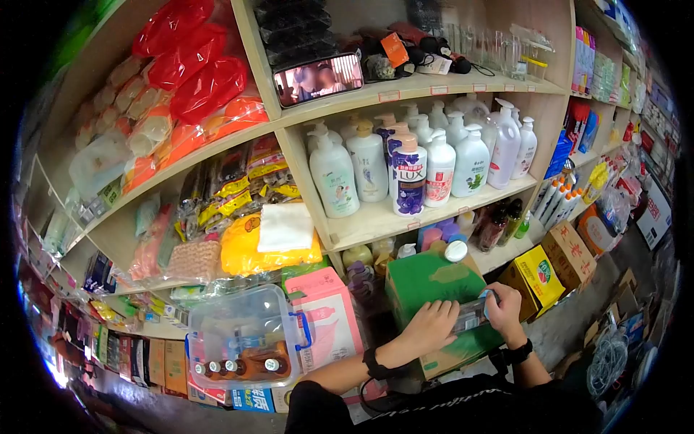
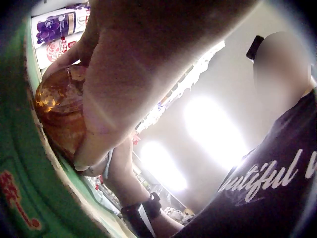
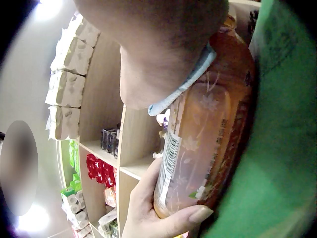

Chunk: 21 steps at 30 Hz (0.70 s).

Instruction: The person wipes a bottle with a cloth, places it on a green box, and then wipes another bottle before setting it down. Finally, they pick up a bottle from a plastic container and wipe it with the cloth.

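An amber bottle with a clear flower-patterned label lies on its side over a green cardboard box. My left hand grips it around the base end, thumb and fingers on opposite sides in the right wrist view. At the neck end, my right hand holds a folded light blue cloth against the bottle. The cloth's edge shows under the palm, while most of it is hidden by the hand. A round white cap sits at the box's back edge.
To the left, a clear plastic bin contains several amber bottles with white caps. A pink carton stands beside it. Pump bottles fill the shelf ahead, beneath a propped phone. A yellow box stands right.
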### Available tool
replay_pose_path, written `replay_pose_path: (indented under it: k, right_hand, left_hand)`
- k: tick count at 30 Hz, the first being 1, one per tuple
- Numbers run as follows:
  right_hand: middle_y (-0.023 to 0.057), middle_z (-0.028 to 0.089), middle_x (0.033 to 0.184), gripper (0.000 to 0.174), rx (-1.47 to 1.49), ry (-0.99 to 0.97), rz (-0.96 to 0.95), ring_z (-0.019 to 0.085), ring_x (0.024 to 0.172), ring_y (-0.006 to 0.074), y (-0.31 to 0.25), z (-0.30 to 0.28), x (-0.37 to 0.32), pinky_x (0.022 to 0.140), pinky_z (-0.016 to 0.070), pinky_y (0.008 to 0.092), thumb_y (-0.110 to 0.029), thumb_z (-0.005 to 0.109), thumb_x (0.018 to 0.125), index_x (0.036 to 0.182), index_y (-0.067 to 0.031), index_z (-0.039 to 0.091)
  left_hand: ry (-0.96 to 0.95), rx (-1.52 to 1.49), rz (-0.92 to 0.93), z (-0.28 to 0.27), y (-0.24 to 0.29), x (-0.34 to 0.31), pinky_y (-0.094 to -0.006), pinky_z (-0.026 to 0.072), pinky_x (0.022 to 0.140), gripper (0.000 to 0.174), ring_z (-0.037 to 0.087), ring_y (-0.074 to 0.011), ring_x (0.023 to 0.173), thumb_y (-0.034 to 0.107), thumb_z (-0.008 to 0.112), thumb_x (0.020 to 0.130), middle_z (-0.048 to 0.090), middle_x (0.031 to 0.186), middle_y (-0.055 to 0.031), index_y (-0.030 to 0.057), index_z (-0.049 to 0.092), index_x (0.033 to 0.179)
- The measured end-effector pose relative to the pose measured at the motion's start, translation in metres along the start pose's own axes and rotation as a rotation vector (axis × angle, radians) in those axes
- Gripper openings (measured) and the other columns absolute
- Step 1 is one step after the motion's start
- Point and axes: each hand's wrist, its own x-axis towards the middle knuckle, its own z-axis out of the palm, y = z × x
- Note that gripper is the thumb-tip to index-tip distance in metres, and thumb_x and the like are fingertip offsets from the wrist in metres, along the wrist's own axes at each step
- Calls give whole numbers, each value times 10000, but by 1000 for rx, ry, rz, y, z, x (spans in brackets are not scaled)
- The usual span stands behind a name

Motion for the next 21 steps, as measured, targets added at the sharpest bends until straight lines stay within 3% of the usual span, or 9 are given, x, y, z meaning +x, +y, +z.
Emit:
replay_pose_path:
  k: [2,11,14,19,21]
  right_hand:
    - [208,682,771,164,11,14,-5,681,729,409,2,1,0,687,540,458,-161,641,856,877,-22,726]
    - [201,684,769,160,-3,15,-37,683,732,403,11,4,-1,679,536,457,-158,643,861,881,-19,721]
    - [197,679,760,153,-6,23,-49,680,724,399,8,2,-2,672,531,459,-153,639,865,879,-22,717]
    - [191,700,776,157,-45,13,-53,707,740,374,3,1,-1,689,544,424,-132,613,878,878,-14,716]
    - [184,669,740,142,-15,41,-69,670,705,386,5,3,-3,658,521,460,-147,630,868,884,-36,717]
  left_hand:
    - [81,-8,17,4,-1,-1,-375,494,842,778,603,-278,984,361,865,747,595,1061,-134,-70,548,1312]
    - [114,-17,24,7,-1,-2,-371,496,848,770,604,-279,986,365,868,743,596,1066,-133,-71,563,1299]
    - [17,-25,-2,1,1,-1,-392,525,891,807,623,-308,1028,395,875,787,602,1117,-155,-90,545,1341]
    - [22,-30,2,4,0,-1,-382,524,880,805,622,-301,1021,388,877,781,599,1108,-151,-82,548,1346]
    - [11,-29,-14,3,2,-2,-380,524,877,805,620,-299,1020,385,877,777,598,1106,-148,-80,550,1347]
